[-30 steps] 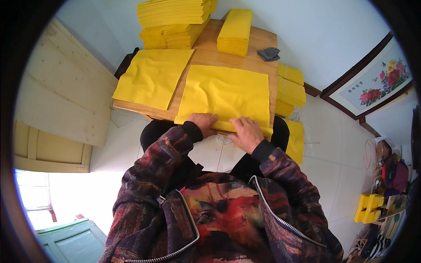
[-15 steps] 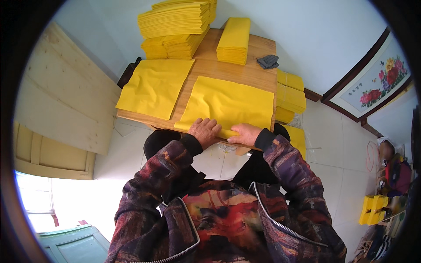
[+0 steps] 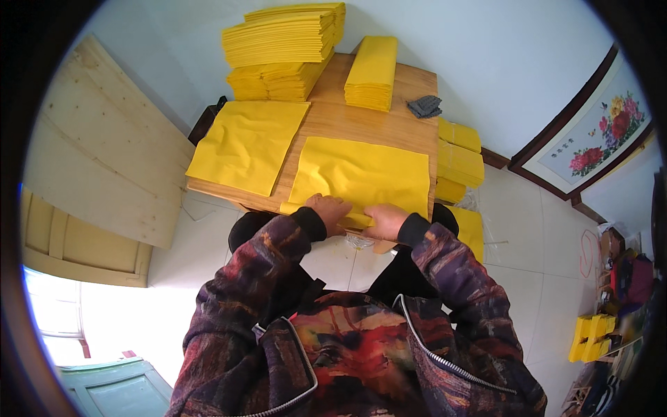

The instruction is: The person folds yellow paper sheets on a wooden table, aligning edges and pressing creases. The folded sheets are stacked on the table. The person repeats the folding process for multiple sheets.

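Observation:
A yellow sheet (image 3: 368, 170) of cloth or soft paper lies on the wooden table (image 3: 354, 128) right in front of me. Its near edge is turned over into a thick fold or roll (image 3: 290, 208). My left hand (image 3: 328, 211) is closed on that fold, knuckles up and fingers bent. Close beside it, my right hand (image 3: 386, 221) grips the same fold with the thumb pointing inward. The fingertips of both hands are partly hidden. To the left lies another yellow sheet (image 3: 246, 146), flat with slight wrinkles.
Folded yellow stacks (image 3: 278, 42) are piled at the table's far left; another stack (image 3: 372, 73) stands at the back. A grey cloth (image 3: 424, 106) lies by the right edge. Yellow bundles (image 3: 460, 163) sit beside the table. Wooden boards (image 3: 111, 139) lean at left.
The sheet's near edge has been turned over further, and its flat part looks shorter. Both hands stay on the fold, with the left fingers more curled. The view has tilted slightly.

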The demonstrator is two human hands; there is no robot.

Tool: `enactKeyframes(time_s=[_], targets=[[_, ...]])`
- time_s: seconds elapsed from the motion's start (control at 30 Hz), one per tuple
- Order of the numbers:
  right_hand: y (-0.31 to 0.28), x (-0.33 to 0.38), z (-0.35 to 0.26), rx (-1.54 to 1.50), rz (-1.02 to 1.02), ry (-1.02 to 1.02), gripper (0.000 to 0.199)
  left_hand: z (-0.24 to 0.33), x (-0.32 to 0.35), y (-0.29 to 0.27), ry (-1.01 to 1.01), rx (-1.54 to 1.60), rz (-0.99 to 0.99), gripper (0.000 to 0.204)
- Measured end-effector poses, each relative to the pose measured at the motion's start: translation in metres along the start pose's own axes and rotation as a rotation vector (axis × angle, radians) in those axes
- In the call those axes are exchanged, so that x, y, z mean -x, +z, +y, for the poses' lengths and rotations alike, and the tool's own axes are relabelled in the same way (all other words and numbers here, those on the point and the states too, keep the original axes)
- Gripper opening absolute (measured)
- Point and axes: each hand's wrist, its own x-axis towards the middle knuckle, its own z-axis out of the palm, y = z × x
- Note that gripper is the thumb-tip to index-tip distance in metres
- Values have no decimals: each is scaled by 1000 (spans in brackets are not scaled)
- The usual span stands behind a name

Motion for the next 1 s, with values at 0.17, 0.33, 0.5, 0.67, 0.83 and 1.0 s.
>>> enactKeyframes(time_s=[0.17, 0.33, 0.5, 0.67, 0.83, 1.0], targets=[[-7, 4, 5, -2, -29, -70, 33, 12, 5, 10, -173, -3, 46, 40], [10, 18, -14, 292, 177, 70, 29, -11, -12, -4, -51, 225, -266, 39], [-11, 5, 1, 20, -70, -4, 40, 4, -6, -6, -30, -20, -47, 38], [-5, 13, -4, 187, 73, -18, 34, 8, -7, 0, -126, 94, -157, 35], [9, 18, -7, 298, 222, 38, 32, -7, -15, -8, -12, 286, -348, 37], [-3, 5, 5, 29, 34, -77, 24, 16, -2, 2, -118, -115, 83, 39]])
